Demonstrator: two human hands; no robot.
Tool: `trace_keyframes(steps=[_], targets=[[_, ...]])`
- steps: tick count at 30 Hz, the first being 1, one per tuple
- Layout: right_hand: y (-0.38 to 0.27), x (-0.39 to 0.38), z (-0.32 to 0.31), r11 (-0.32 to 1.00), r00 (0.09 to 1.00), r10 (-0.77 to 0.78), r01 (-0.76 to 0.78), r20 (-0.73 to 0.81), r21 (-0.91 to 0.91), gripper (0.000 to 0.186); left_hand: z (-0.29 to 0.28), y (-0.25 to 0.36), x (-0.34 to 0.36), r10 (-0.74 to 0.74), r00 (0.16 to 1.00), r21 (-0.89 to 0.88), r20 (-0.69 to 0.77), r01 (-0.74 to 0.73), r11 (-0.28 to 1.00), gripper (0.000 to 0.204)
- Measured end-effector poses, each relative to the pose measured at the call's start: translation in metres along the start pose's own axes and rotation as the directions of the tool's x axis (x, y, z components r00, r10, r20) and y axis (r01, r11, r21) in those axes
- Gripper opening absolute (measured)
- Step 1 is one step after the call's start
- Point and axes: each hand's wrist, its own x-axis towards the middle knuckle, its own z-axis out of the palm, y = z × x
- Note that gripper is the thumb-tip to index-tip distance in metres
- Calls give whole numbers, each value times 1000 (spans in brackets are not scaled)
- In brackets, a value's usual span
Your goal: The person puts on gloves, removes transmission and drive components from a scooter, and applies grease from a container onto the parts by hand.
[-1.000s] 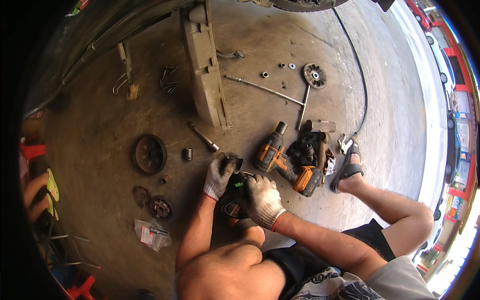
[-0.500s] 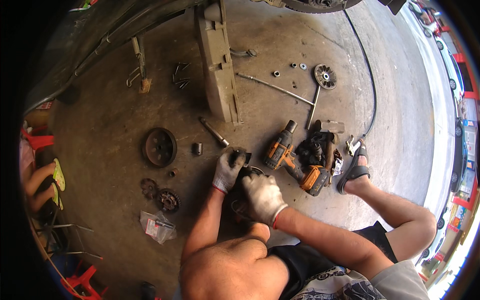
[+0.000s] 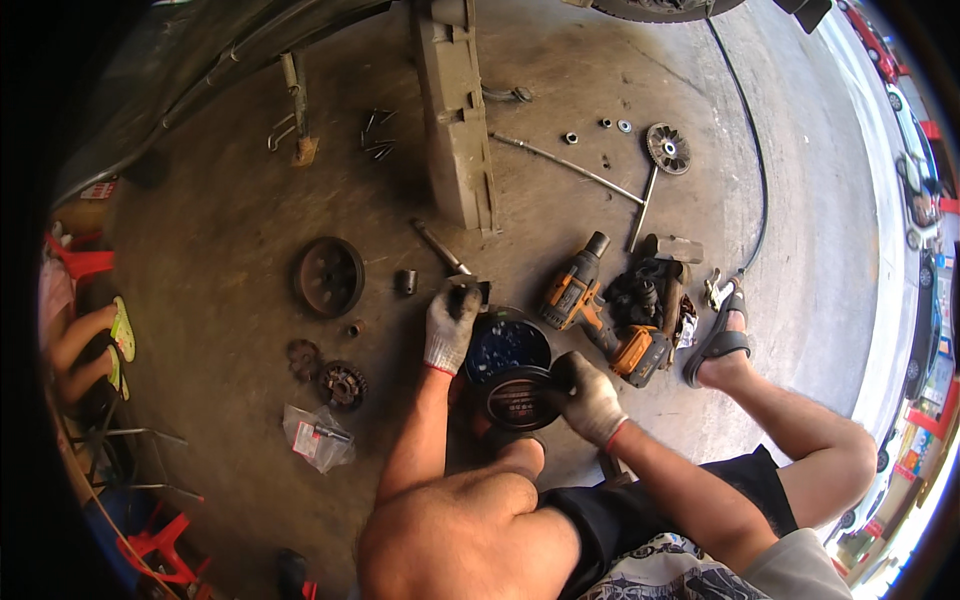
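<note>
Both my hands wear white work gloves with dirty fingertips. My right hand (image 3: pixel 590 402) grips the edge of a round black lid (image 3: pixel 520 400), tilted so its printed face shows. Just beyond the lid stands an open tub (image 3: pixel 507 348) with dark blue, grease-like contents flecked with light spots. My left hand (image 3: pixel 453 328) is closed at the tub's left side, its fingers on a small dark flat piece (image 3: pixel 484 292). A metal bar (image 3: pixel 440 246) lies just past my left fingertips. To the right, an orange-and-black cordless impact wrench (image 3: pixel 575 295) rests on the floor.
At left lie a drum-shaped metal part (image 3: pixel 330 278), a socket (image 3: pixel 406 281), a gear-like part (image 3: pixel 343 385) and a clear plastic bag (image 3: pixel 318 437). A T-handle wrench (image 3: pixel 590 172) touches a finned wheel (image 3: pixel 668 149). A grey panel (image 3: pixel 455 120) hangs ahead. A black hose (image 3: pixel 757 150) runs at right.
My right hand has moved right and nearer with the lid, uncovering the tub's blue contents. My left hand stays beside the tub. The whole view has shifted slightly.
</note>
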Motion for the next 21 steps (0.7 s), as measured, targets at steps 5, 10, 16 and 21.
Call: trace_keyframes(steps=[5, 10, 16, 21], targets=[[48, -12, -31, 993, 994, -13, 0, 108, 117, 34, -19, 15, -10, 42, 983, 68, -179, -30, 997, 35], [80, -30, -54, 998, 987, -35, 26, 158, 61, 33, -16, 36, -31, 99, 985, -28, -139, -104, 994, 42], [53, -74, -43, 824, 985, -12, 108, 173, -557, 34, -8, 81, -54, 177, 984, -58, 9, -176, 983, 63], [39, -78, -30, 806, 958, 57, 122, 280, -580, 36, 5, 90, -64, 76, 997, -254, -19, -78, 964, 67]])
